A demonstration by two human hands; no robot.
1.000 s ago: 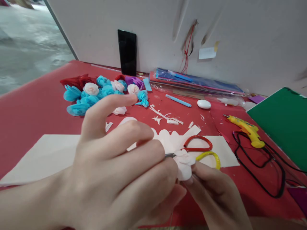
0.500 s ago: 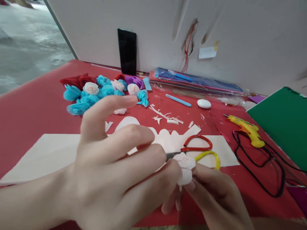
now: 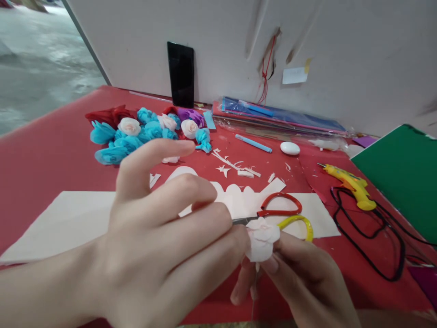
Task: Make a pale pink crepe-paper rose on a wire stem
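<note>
Hands (image 3: 160,246) meet at the flower (image 3: 262,239), left pinky (image 3: 153,155) raised.

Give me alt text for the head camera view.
The right hand pinches a pale pink paper rose, the left hand against it, above a red table. Scissors with red and yellow handles lie just behind; blue, pink, red and purple flowers sit back left, a yellow glue gun right.

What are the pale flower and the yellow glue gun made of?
Flower: matt, pale pink paper, perhaps crepe or tissue, judging by its thin, softly curling petals.
Glue gun: probably hard plastic with a slight sheen, from its smooth, moulded-looking body.
</note>
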